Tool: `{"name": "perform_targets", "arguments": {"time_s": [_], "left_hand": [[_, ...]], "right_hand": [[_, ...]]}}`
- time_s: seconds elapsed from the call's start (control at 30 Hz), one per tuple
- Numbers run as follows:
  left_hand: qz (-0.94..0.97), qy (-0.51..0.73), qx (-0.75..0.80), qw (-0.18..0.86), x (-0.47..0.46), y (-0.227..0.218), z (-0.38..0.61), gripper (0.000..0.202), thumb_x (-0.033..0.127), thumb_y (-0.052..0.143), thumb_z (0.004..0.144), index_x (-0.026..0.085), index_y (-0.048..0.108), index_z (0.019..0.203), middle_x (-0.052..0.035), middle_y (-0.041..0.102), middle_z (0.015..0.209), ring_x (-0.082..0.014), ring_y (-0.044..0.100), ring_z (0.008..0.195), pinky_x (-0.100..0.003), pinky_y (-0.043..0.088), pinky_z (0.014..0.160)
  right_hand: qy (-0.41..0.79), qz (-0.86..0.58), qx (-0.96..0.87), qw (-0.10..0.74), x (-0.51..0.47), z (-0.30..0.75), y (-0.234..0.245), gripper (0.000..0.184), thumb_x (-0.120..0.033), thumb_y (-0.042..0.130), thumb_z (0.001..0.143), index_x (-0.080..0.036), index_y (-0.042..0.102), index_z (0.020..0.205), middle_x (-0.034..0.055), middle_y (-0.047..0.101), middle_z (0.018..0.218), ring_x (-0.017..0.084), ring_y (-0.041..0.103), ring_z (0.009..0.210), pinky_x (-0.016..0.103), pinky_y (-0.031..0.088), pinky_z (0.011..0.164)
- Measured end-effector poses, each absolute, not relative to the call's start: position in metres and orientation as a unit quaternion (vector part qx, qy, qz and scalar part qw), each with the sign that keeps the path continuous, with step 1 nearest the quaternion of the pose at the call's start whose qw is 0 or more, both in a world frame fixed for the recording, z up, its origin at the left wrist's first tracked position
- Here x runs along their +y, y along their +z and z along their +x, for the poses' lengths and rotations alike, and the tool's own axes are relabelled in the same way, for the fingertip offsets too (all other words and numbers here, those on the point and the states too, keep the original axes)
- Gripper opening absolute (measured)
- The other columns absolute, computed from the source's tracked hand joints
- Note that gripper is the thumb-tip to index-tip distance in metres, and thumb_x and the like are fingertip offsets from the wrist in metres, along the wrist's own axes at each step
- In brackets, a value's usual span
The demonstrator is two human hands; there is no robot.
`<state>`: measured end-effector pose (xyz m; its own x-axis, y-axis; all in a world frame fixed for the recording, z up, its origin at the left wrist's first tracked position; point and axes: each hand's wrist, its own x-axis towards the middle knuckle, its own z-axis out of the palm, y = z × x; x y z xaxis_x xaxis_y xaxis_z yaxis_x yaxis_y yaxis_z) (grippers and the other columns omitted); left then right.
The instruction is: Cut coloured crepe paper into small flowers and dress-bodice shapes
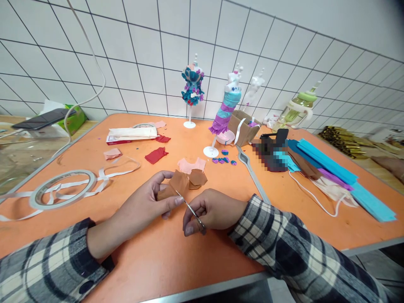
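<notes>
My left hand [158, 197] pinches a piece of brown crepe paper [179, 182] between thumb and fingers. In my right hand [210, 210] is a small pair of scissors [192, 211], its blades pointing up and left at the paper's lower edge, close to my left thumb. Whether the blades are apart is too small to tell. Just beyond the held piece lies a cut brown paper shape [198, 178] on the orange table [176, 256]. Behind it is a pink paper cutout [192, 165] with a curved notch. A red paper piece [156, 155] lies farther left.
Three small dress-form stands, one in a teal dress [192, 84], stand at the back by a cardboard box [243, 128]. A tape roll [63, 189] with loose ribbon lies left. Folded blue paper [328, 162] and a bottle [295, 111] are right.
</notes>
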<state>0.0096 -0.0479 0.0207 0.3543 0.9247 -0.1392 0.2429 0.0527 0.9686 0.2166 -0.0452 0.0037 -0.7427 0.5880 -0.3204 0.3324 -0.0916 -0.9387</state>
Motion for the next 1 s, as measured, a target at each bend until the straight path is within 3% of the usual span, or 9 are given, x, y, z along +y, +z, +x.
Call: {"name": "perform_targets", "arguments": {"time_s": [0.1,0.23,0.3,0.4,0.47,0.6,0.77,0.9,1.0], "left_hand": [[0.620,0.337,0.530,0.470,-0.047,0.024,0.009,0.058,0.048,0.075,0.072,0.022,0.049,0.117,0.0049,0.060,0.070,-0.0160,0.056,0.060,-0.026,0.045,0.056],[0.622,0.385,0.561,0.389,-0.045,0.022,0.005,0.061,0.054,0.074,0.073,0.021,0.053,0.121,-0.0073,0.064,0.109,-0.0276,0.061,0.102,-0.036,0.050,0.083],[0.624,0.413,0.558,0.359,-0.044,0.018,0.002,0.069,0.054,0.073,0.075,0.024,0.048,0.132,-0.0115,0.056,0.134,-0.0321,0.052,0.123,-0.041,0.046,0.096],[0.658,0.434,0.512,0.340,-0.043,0.013,-0.002,0.081,0.050,0.075,0.076,0.031,0.037,0.145,-0.0094,0.036,0.156,-0.0330,0.033,0.143,-0.046,0.032,0.113],[0.686,0.414,0.462,0.379,-0.044,0.011,-0.003,0.076,0.048,0.076,0.076,0.032,0.041,0.142,-0.0072,0.040,0.155,-0.0321,0.031,0.145,-0.045,0.026,0.118],[0.686,0.383,0.435,0.439,-0.046,0.011,-0.004,0.056,0.046,0.074,0.080,0.031,0.056,0.131,-0.0077,0.055,0.142,-0.0332,0.042,0.139,-0.045,0.032,0.115],[0.702,0.436,0.419,0.376,-0.049,0.021,-0.004,0.069,0.041,0.082,0.071,0.033,0.056,0.134,-0.0041,0.038,0.158,-0.0341,0.020,0.150,-0.050,0.016,0.122],[0.690,0.392,0.412,0.448,-0.052,0.027,-0.003,0.028,0.033,0.082,0.069,0.028,0.075,0.096,-0.0073,0.071,0.120,-0.0348,0.047,0.134,-0.049,0.032,0.115],[0.680,0.376,0.412,0.476,-0.049,0.026,-0.001,0.009,0.031,0.080,0.069,0.027,0.075,0.076,-0.0059,0.076,0.097,-0.0335,0.061,0.116,-0.048,0.043,0.105]], "right_hand": [[0.653,-0.349,-0.663,0.113,-0.044,0.217,0.002,0.044,-0.056,0.081,0.066,-0.017,0.074,0.084,-0.0034,0.062,0.063,0.008,0.055,0.056,0.020,0.041,0.056],[0.660,-0.341,-0.655,0.136,-0.042,0.218,0.002,0.051,-0.062,0.077,0.068,-0.015,0.074,0.088,-0.0014,0.064,0.066,0.008,0.056,0.057,0.021,0.042,0.058],[0.671,-0.336,-0.646,0.137,-0.042,0.218,0.003,0.054,-0.064,0.077,0.066,-0.014,0.074,0.087,-0.0012,0.064,0.066,0.008,0.056,0.057,0.021,0.042,0.059],[0.694,-0.328,-0.627,0.132,-0.044,0.217,0.005,0.055,-0.064,0.079,0.063,-0.014,0.073,0.085,-0.0019,0.063,0.065,0.008,0.055,0.055,0.021,0.043,0.060],[0.707,-0.317,-0.619,0.127,-0.045,0.217,0.007,0.053,-0.062,0.081,0.061,-0.015,0.072,0.083,-0.0028,0.062,0.064,0.007,0.055,0.054,0.021,0.043,0.059],[0.742,-0.275,-0.603,0.105,-0.046,0.218,0.014,0.049,-0.057,0.082,0.063,-0.014,0.071,0.083,-0.0037,0.062,0.065,0.006,0.055,0.053,0.019,0.042,0.056],[0.786,-0.202,-0.580,0.070,-0.047,0.223,0.016,0.045,-0.053,0.080,0.069,-0.012,0.072,0.088,-0.0046,0.062,0.069,0.005,0.057,0.056,0.017,0.041,0.058],[0.794,-0.183,-0.578,0.050,-0.048,0.224,0.015,0.046,-0.052,0.080,0.069,-0.011,0.072,0.091,-0.0033,0.063,0.072,0.005,0.059,0.058,0.017,0.040,0.056],[0.789,-0.181,-0.585,0.049,-0.045,0.224,0.016,0.047,-0.053,0.079,0.070,-0.012,0.072,0.092,-0.0036,0.063,0.072,0.005,0.059,0.059,0.015,0.036,0.052]]}}
